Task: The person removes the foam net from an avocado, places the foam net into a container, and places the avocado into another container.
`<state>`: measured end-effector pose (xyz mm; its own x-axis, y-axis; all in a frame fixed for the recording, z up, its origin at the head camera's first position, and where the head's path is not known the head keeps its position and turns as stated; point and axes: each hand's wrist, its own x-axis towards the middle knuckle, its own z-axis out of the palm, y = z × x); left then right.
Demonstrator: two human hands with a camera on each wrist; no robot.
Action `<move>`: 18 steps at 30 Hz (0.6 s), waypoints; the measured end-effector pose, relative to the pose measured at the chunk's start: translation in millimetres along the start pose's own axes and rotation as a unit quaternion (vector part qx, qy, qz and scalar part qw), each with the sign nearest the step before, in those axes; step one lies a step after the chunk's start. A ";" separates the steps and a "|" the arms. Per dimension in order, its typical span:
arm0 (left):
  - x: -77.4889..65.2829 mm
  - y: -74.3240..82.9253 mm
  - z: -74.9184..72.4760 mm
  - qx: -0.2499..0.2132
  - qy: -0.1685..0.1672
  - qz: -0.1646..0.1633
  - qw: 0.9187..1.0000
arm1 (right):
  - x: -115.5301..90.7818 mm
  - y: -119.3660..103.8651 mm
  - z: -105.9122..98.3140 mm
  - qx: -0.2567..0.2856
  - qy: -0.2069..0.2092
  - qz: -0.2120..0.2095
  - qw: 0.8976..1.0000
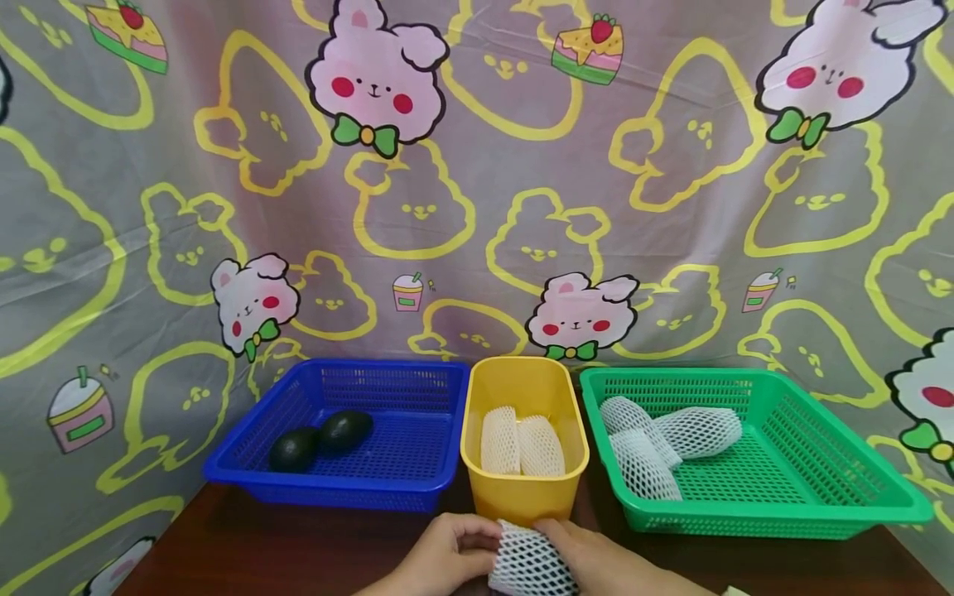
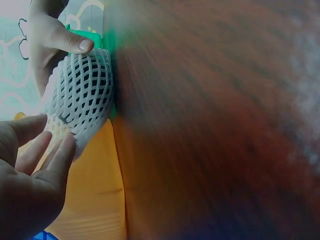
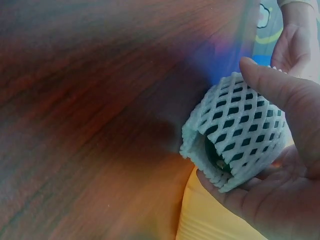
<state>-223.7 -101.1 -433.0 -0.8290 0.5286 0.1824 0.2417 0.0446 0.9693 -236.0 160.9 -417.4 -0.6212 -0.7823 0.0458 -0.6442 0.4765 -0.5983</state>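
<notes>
A dark green avocado (image 3: 214,154) sits inside a white foam net sleeve (image 1: 531,564), held low in front of the yellow bin. Its dark skin shows through the mesh and at the open end in the right wrist view. My right hand (image 1: 607,561) grips the sleeved avocado from the right, thumb on one side and fingers under the other. On the opposite end, my left hand (image 2: 37,170) pinches the edge of the sleeve between thumb and fingertips. Two bare avocados (image 1: 346,431) lie together in the blue basket (image 1: 417,478).
A yellow bin (image 1: 525,494) stands in the middle with foam net sleeves (image 1: 499,441) inside. To its right, a green basket (image 1: 775,521) holds several net-wrapped pieces (image 1: 698,432). The dark wooden table (image 1: 298,546) ends at a patterned cloth (image 1: 477,165) behind.
</notes>
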 end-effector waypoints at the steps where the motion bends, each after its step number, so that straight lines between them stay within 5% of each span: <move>1: -0.3 -0.3 0.0 -0.010 -0.003 -0.005 1.000 | -0.1 0.0 -0.9 0.001 -0.001 -0.001 1.000; 9: -0.5 -1.1 3.2 -0.061 -0.013 -0.054 0.997 | -4.5 -0.8 -11.0 0.075 -0.021 0.076 0.994; 18: -0.3 -1.4 4.7 -0.047 -0.015 -0.060 0.997 | -14.7 8.7 -17.1 0.062 -0.030 0.094 0.993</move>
<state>-221.5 -97.3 -435.2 -0.8329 0.5501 0.0597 0.0912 0.0302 0.9954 -240.1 183.5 -409.5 -0.6956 -0.7079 -0.1223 -0.4565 0.5670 -0.6856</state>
